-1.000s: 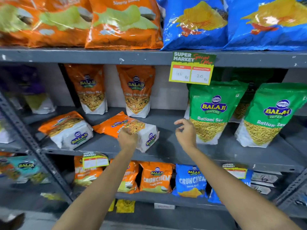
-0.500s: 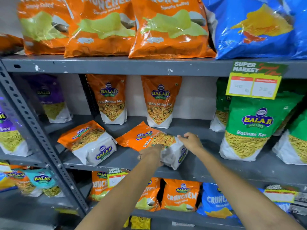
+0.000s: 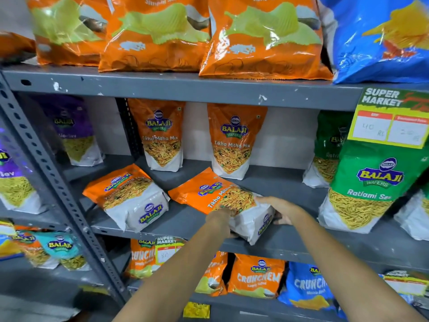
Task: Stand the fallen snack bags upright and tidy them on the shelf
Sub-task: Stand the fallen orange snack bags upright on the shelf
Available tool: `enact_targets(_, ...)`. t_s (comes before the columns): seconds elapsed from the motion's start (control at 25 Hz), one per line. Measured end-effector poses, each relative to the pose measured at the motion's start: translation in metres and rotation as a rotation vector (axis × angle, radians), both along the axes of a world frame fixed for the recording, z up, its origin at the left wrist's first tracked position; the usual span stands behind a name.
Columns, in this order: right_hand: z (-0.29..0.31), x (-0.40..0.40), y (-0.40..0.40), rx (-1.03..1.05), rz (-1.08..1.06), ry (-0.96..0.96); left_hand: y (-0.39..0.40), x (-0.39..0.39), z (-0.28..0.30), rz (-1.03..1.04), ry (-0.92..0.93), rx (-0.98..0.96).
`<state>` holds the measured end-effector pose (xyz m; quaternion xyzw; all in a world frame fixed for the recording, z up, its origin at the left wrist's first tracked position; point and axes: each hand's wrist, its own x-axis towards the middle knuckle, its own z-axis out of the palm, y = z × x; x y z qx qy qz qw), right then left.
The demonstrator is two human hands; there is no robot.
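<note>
Two orange-and-white Tikha Mitha Mix bags lie fallen on the grey middle shelf (image 3: 185, 219). The left fallen bag (image 3: 130, 196) lies untouched. Both my hands grip the white bottom end of the right fallen bag (image 3: 216, 194): my left hand (image 3: 220, 217) holds its near left side and my right hand (image 3: 278, 210) holds its right side. The bag still lies tilted on its back. Behind them, two more Tikha Mitha Mix bags stand upright, the left standing bag (image 3: 160, 135) and the right standing bag (image 3: 234, 140), against the back wall.
Green Ratlami Sev bags (image 3: 371, 184) stand close on the right, purple sev bags (image 3: 72, 131) on the left past the slotted upright post (image 3: 46, 173). Large orange and blue bags fill the shelf above. A price tag (image 3: 392, 122) hangs from that shelf's edge.
The view has shifted closer and leftward. My hands went from hovering near the right fallen bag to closing on its white bottom end from both sides.
</note>
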<state>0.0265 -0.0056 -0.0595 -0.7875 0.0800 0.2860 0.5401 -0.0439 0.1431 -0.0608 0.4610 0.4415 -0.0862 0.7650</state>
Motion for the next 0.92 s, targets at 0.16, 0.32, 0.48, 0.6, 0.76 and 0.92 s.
enact_targets(0.16,0.003,-0.014,-0.005,0.009,0.042,0.023,0.000,-0.016,0.000,0.024,-0.093,0.055)
enact_targets(0.32,0.016,-0.041,-0.017,0.097,0.093,0.087,-0.002,-0.041,-0.002,0.011,-0.173,0.116)
enact_targets(0.48,0.013,-0.064,-0.027,0.266,0.159,0.177,-0.002,-0.069,-0.004,-0.020,-0.238,0.195)
enact_targets(0.6,0.005,-0.071,-0.030,0.364,0.171,0.124,-0.003,-0.088,-0.003,-0.038,-0.350,0.289)
enact_targets(0.76,0.009,-0.076,-0.023,0.523,0.140,-0.022,-0.002,-0.097,0.010,0.028,-0.478,0.418)
enact_targets(0.92,0.020,-0.076,-0.016,0.582,0.151,-0.102,0.008,-0.097,0.024,0.035,-0.569,0.469)
